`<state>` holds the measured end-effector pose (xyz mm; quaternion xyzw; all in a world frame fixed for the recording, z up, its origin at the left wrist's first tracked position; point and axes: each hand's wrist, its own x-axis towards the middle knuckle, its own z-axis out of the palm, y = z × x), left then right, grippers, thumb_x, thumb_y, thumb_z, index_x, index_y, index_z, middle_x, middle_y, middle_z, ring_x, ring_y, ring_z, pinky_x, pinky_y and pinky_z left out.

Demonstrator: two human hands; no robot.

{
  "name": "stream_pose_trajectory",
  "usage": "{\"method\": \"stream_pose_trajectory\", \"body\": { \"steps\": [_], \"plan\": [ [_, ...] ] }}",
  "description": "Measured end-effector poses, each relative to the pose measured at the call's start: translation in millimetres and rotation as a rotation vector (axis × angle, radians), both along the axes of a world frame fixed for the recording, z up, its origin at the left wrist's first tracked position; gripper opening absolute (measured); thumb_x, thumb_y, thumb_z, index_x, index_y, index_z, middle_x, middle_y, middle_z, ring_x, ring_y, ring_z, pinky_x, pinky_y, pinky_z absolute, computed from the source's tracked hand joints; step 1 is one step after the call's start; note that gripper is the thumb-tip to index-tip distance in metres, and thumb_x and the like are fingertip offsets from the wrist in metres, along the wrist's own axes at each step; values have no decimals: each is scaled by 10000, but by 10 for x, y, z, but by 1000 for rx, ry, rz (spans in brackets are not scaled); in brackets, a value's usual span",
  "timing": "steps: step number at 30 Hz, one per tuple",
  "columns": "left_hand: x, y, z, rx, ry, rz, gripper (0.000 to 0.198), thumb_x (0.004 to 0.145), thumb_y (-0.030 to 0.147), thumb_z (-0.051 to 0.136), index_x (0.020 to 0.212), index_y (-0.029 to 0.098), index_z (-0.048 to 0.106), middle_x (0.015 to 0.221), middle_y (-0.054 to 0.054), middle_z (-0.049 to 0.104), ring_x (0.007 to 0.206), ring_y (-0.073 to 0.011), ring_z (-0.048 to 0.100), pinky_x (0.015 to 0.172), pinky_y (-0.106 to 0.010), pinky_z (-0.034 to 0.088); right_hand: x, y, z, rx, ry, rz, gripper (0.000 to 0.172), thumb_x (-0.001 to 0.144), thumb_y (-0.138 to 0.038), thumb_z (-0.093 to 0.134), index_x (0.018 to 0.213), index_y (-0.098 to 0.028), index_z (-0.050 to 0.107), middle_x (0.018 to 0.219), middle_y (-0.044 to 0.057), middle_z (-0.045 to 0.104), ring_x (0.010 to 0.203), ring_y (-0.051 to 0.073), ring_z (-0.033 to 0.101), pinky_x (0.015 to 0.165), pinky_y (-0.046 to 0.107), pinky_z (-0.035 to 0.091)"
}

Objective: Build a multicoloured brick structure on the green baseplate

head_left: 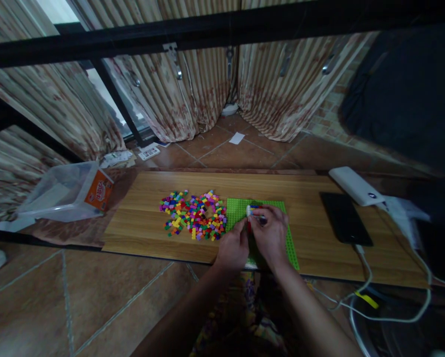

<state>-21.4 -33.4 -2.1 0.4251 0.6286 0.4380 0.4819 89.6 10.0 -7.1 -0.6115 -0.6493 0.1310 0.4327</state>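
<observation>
Okay, left hand [234, 248]: mine, fingers curled in, tips against the lower red end of the brick stack [250, 214]; too dim to tell if it really grips or only touches.
Right hand [270, 235]: mine, closed in a pinch, thumb and fingers wrapped on the upper part of the brick stack, back of the hand up.
Brick stack: small, white, blue and red pieces joined, held between both hands, right over the green baseplate; can't tell if it touches the plate.
Green baseplate [237, 208]: flat on the counter, near the front edge, partly covered by my hands.
Loose bricks [194, 215]: mixed-colour pile spread flat, just beside the baseplate's left edge.
Counter [144, 218]: wood-grain board, low above the tiled floor [95, 297].
Black phone [345, 218]: flat on the counter, right of the baseplate, well apart from it, white cable [364, 275] plugged at its near end.
White power bank [356, 186]: behind the phone, at the counter's far right corner.
Clear plastic tub [64, 191]: tipped on its side, orange label, off the counter's left end.
Curtains [177, 99]: striped, hang behind, reach the floor.
</observation>
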Motion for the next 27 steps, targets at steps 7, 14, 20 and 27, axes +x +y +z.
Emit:
{"method": "stream_pose_trajectory", "body": {
  "steps": [7, 14, 20, 27],
  "plan": [
    [-81, -67, 71, -232, -669, 237, 317, 781, 433, 647, 926, 152, 671, 777, -33, 640, 622, -100, 534, 615, -230, 424, 154, -258, 63, 72, 115, 38, 231, 909, -361, 513, 928, -218, 693, 1037, 88, 664, 1012, 236, 578, 899, 434, 446],
    [-106, -95, 272, -261, -958, 266, 359, 832, 481, 608, 910, 134, 660, 925, -111, 676, 888, -169, 631, 842, -269, 490, 36, -662, 183, 31, 43, 207, 199, 927, -307, 524, 1001, -258, 703, 1093, 67, 654, 1060, 227, 564, 913, 426, 465],
    [-106, -111, 289, -272, -920, 222, 391, 862, 502, 562, 935, 133, 669, 934, -97, 686, 892, -161, 631, 807, -245, 479, -33, -699, 123, 5, -42, 303, 194, 922, -280, 539, 1037, -241, 689, 1075, 64, 656, 1020, 228, 561, 878, 412, 481],
    [-71, -144, 281, -201, -869, 172, 468, 785, 560, 632, 960, 128, 679, 924, -92, 687, 905, -166, 623, 867, -264, 459, -96, -695, 79, -18, -110, 292, 155, 900, -297, 570, 968, -226, 690, 1054, 67, 656, 979, 244, 553, 840, 415, 473]
  ]
}}
